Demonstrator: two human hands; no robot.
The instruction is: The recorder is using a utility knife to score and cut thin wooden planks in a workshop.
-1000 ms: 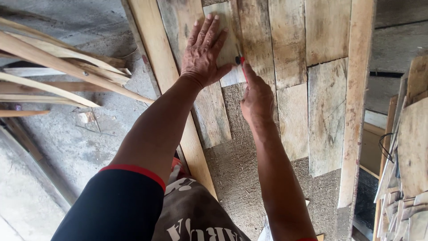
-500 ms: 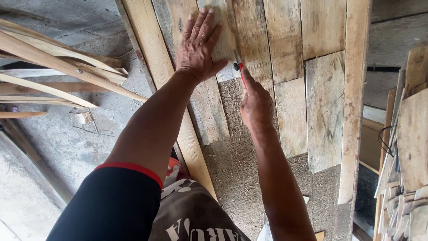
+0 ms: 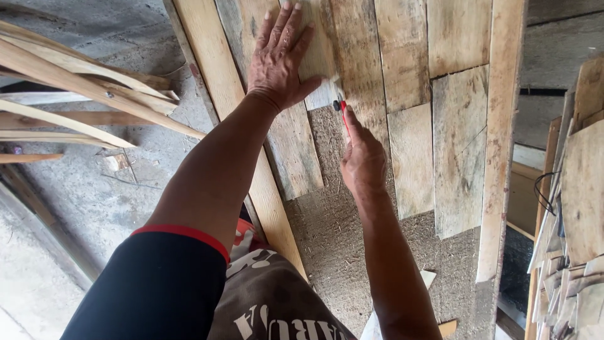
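My left hand (image 3: pixel 277 60) lies flat, fingers spread, on a pale thin wood piece (image 3: pixel 318 60) and presses it against the rough brown board (image 3: pixel 333 252). Just below it my right hand (image 3: pixel 363 160) is closed around a small red-handled tool (image 3: pixel 343 113), whose dark tip touches the lower edge of that piece. Several weathered planks (image 3: pixel 409 157) lie side by side on the board to the right, between two long pale side rails (image 3: pixel 500 138).
Loose wooden slats (image 3: pixel 75 94) are piled at the left on the concrete floor (image 3: pixel 94 195). A stack of thin wood offcuts (image 3: pixel 579 208) and a black cable (image 3: pixel 544 189) sit at the right. A pale scrap (image 3: pixel 448 327) lies near the bottom.
The view has shifted slightly. My right hand has moved a little up and left along the piece's lower edge with the tool; my left hand stays pressed flat on the wood.
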